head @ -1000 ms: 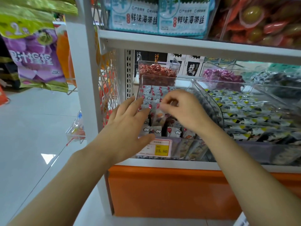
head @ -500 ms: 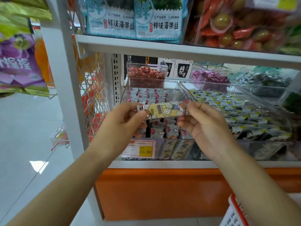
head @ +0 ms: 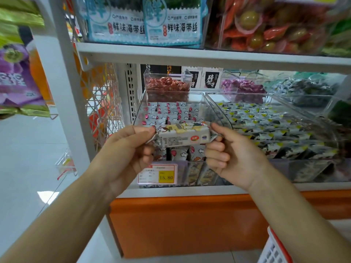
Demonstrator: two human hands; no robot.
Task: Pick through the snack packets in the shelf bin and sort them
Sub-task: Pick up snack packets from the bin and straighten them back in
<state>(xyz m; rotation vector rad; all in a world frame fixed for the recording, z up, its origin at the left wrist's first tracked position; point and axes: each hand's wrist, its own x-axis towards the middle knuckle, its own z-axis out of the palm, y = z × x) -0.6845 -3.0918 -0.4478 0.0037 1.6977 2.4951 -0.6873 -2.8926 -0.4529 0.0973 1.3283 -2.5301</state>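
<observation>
A clear shelf bin (head: 141,109) holds several small white snack packets (head: 167,112) with red marks. In front of it, above its front wall, I hold one long cream-and-yellow snack packet (head: 183,135) level, its printed back turned toward me. My left hand (head: 125,150) pinches the packet's left crimped end. My right hand (head: 230,152) pinches the right crimped end. More packets stand upright under the held one, partly hidden by my fingers.
A yellow price tag (head: 157,174) reading 15.80 hangs on the bin front. A wider clear bin (head: 303,168) of black, white and yellow packets sits to the right. The upper shelf (head: 209,56) overhangs. A red-and-white basket (head: 273,249) is at bottom right.
A second ago both hands were down in the bin among the packets. They lifted out one long packet, and it has since been turned so its printed back faces me.
</observation>
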